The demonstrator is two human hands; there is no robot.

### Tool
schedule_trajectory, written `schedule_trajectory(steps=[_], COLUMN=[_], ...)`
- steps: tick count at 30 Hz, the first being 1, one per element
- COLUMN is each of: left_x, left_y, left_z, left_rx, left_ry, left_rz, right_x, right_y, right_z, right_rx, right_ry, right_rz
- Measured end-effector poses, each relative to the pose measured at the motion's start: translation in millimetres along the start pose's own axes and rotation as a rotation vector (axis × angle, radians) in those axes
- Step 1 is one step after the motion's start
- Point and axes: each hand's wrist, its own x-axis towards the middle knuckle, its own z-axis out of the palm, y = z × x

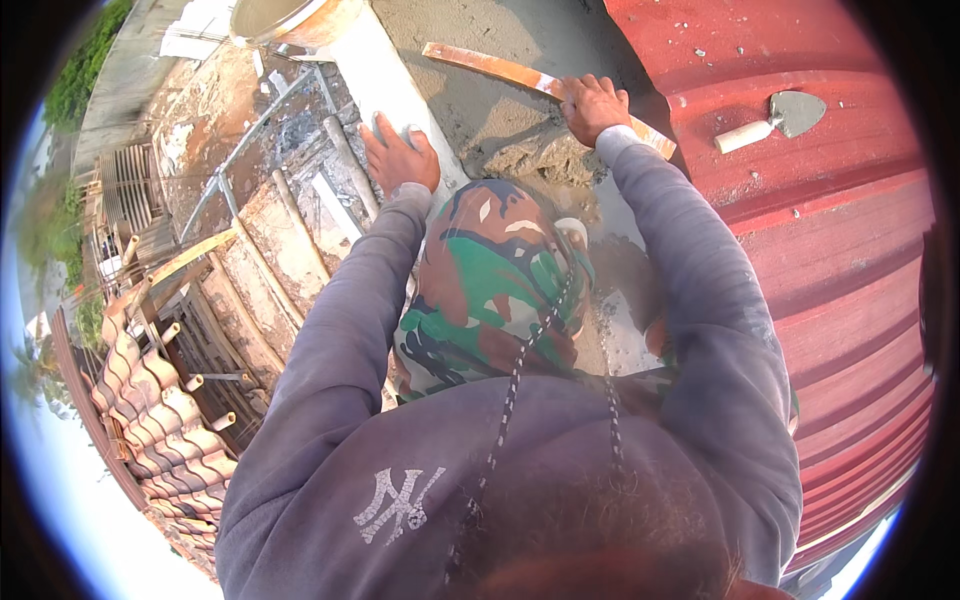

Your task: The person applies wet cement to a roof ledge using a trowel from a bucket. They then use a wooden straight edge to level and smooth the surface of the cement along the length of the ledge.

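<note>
My right hand (593,108) is closed over the right part of a long wooden strip (488,65), which lies across a bed of wet grey mortar (520,28). A rough heap of mortar (545,157) sits on the near side of the strip, close to my right wrist. My left hand (402,160), fingers spread, rests on the pale top of a wall (378,80) along the mortar's left side. A trowel (797,114) with a whitish handle lies on the red metal roofing to the right, apart from both hands.
Ribbed red roofing sheets (830,250) border the mortar on the right. A bucket (300,20) stands on the wall at the far left. Beyond the wall's left edge is a drop, with wooden poles (300,225), debris and a tiled roof (165,415) lower down. My camouflage-clad knee (490,270) is bent between my arms.
</note>
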Motion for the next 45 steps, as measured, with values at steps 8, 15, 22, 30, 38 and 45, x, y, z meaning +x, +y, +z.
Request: schedule_trajectory(steps=[8, 15, 22, 30, 38, 45], left_x=[4.2, 10.0, 16.1, 17.2, 15.2, 7.2], left_y=[7.5, 9.8, 16.7, 22.1, 19.5, 17.7], left_z=[-10.2, -17.5, -24.6, -24.3, -20.2, -18.9], left_rx=[-0.015, 0.006, 0.031, 0.084, 0.087, 0.14], left_ry=[-0.024, -0.043, -0.095, -0.152, -0.133, -0.1], left_rz=[-0.014, 0.022, 0.003, -0.06, -0.052, -0.062], right_x=[148.3, 301.5, 369.8, 396.5, 418.0, 388.9], right_y=[-28.1, -29.6, -22.9, -40.8, -54.0, -52.7], right_z=[18.5, 39.4, 34.2, 44.2, 67.6, 55.1], right_rx=[-0.003, -0.062, -0.092, -0.156, -0.078, -0.082], right_ry=[-0.033, 0.02, -0.03, -0.179, -0.099, -0.187], right_rz=[-0.034, -0.161, -0.274, -0.245, -0.296, -0.326])
